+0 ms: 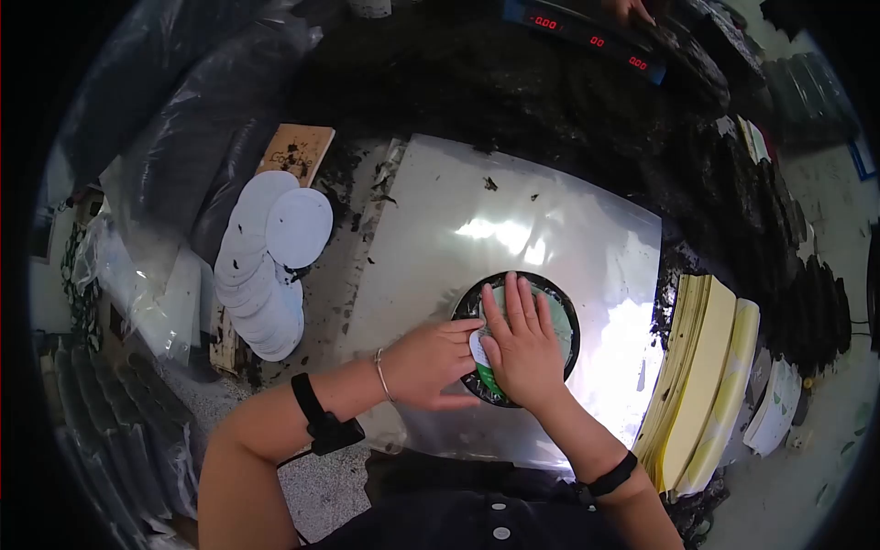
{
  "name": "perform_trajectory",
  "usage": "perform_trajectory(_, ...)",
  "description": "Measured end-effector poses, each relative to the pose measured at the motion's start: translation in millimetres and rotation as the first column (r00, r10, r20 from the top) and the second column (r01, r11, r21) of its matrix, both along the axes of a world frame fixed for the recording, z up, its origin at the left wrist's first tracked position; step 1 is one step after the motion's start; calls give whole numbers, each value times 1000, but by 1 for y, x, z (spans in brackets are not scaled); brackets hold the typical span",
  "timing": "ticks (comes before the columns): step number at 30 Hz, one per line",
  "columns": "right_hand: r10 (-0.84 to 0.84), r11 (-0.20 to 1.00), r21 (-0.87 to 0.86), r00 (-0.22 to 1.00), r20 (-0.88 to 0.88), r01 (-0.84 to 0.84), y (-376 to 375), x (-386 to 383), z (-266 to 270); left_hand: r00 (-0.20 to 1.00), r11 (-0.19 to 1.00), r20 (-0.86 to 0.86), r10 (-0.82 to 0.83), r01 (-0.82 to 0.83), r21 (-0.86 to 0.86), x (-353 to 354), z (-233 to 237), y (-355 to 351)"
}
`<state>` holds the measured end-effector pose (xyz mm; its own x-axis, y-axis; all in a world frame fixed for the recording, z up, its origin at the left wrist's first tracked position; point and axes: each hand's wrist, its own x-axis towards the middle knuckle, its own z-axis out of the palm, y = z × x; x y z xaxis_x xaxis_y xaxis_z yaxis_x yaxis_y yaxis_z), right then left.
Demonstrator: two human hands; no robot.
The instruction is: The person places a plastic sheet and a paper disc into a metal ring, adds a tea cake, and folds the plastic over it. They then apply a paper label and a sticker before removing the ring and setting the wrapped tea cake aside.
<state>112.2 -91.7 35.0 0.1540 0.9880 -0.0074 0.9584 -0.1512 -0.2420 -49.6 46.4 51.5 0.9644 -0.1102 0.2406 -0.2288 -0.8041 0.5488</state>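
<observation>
Grip, right hand (519, 346): flat and open, palm down, fingers together, pressing on top of the round dark disc (561, 316); nothing clasped.
Grip, left hand (429, 364): fingers half curled against the disc's left edge, fingertips at a small white tag (478, 347); can't tell if it pinches the tag or only touches it, as the right thumb covers the contact.
Disc position: lying flat on the silver sheet (513, 211), lower middle of the sheet, right in front of the person.
Disc cover: green-and-white paper (487, 378) shows under the right hand at the disc's lower left; the rest is hidden by the palm.
In the way: both hands cover most of the disc face, only its dark rim shows on the right and top.
Wrists: thin bracelet (380, 371) on the left, black band on each forearm.
Left of sheet: fanned stack of white paper rounds (273, 252), well apart from the disc; brown board (298, 151) just behind it.
Far left: clear plastic bags (174, 147), crumpled.
Right of sheet: stack of yellowish sheets (706, 367), its edge near the sheet.
Behind sheet: dark loose leaf pile (513, 92); crumbs scattered on the sheet.
Top edge: scale (587, 32) with red digits, another person's hand (629, 9) just beside it.
</observation>
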Motion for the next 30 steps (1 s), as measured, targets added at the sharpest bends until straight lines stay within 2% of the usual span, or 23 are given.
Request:
perform_trajectory(1, 22, 1000, 16, 1000, 17, -22, -1, 3, -1, 1000, 1000, 10, 13, -13, 15, -7, 5, -2)
perform_trajectory(2, 16, 999, 29, 1000, -20, -15, -2, 2, 1, 922, 857, -196, 335, -384, -343, -14, 12, -7)
perform_trajectory(3, 0, 999, 43, 998, -59, 3, -1, 0, 4, 729, 477, -476, 492, -683, -553, -16, 21, -8)
perform_trajectory(4, -8, 997, 80, 999, -48, 12, 1, -4, 5, 644, 420, -112, 757, -611, -671, -1, -2, -8)
perform_trajectory(7, 84, 996, -39, 996, 43, -82, -16, -22, 15, 574, 533, -56, 817, -788, -309, 49, -30, -24)
perform_trajectory(9, 379, 892, -78, 828, -413, -446, -57, -19, 27, 609, 518, -144, 780, -758, -397, 50, -45, -16)
perform_trajectory(10, 385, 891, -69, 828, -407, -449, -78, -11, 38, 652, 496, -251, 715, -727, -475, 45, -53, -15)
perform_trajectory(12, 132, 871, -91, 408, -903, -483, -109, 18, 60, 686, 488, -264, 678, -689, -537, 47, -58, -7)
perform_trajectory(14, 252, 946, -47, 818, -517, -321, -103, 15, 40, 750, 419, -319, 580, -610, -672, 62, -54, -26)
perform_trajectory(15, 260, 955, -74, 931, -255, -287, -93, 7, 26, 868, 480, -119, 482, -375, -793, 76, -29, -58)
perform_trajectory(16, 296, 951, -29, 933, -204, -308, -88, 6, 13, 931, 613, 47, 362, -199, -765, 80, 15, -81)
perform_trajectory(17, 301, 953, 67, 921, -246, -294, -86, 12, 5, 943, 623, 49, 328, -177, -762, 80, 16, -91)
perform_trajectory(19, 318, 939, 240, 891, -324, -248, -82, 10, 22, 807, 663, -29, 589, -504, -554, 66, 15, -112)
perform_trajectory(21, 106, 945, 285, 669, -735, 163, -126, 22, 39, 596, 574, 6, 803, -770, -279, 37, 12, -125)
perform_trajectory(22, -68, 853, 245, 563, -824, 461, -157, 23, 38, 467, 474, 79, 881, -869, -144, 24, 11, -125)
perform_trajectory(23, -72, 760, 215, 409, -910, 614, -198, 23, 23, 349, 344, -163, 923, -937, -60, 11, -43, -115)
perform_trajectory(24, -152, 682, 133, 317, -936, 719, -235, 7, 32, 325, 343, -263, 908, -939, 24, 9, -66, -118)
perform_trajectory(25, -62, 759, 215, 396, -916, 615, -284, -10, 4, 338, 357, -272, 901, -934, 23, 21, -53, -130)
perform_trajectory(26, -19, 835, 231, 447, -894, 499, -320, -28, -6, 605, 303, -481, 634, -767, -565, 45, -25, -148)
perform_trajectory(27, 53, 880, 281, 509, -859, 383, -345, -47, -15, 866, -46, -401, 298, -406, -913, 66, 0, -166)
perform_trajectory(28, 114, 889, 330, 545, -831, 317, -361, -62, -23, 873, -40, -402, 274, -408, -912, 79, 20, -185)
perform_trajectory(29, 110, 890, 327, 548, -829, 317, -376, -73, -33, 932, 156, -317, 173, -344, -926, 91, 40, -208)
perform_trajectory(30, -382, 824, -155, 332, -862, 544, -372, -82, -7, 969, 330, -243, 52, -246, -911, 101, 60, -235)
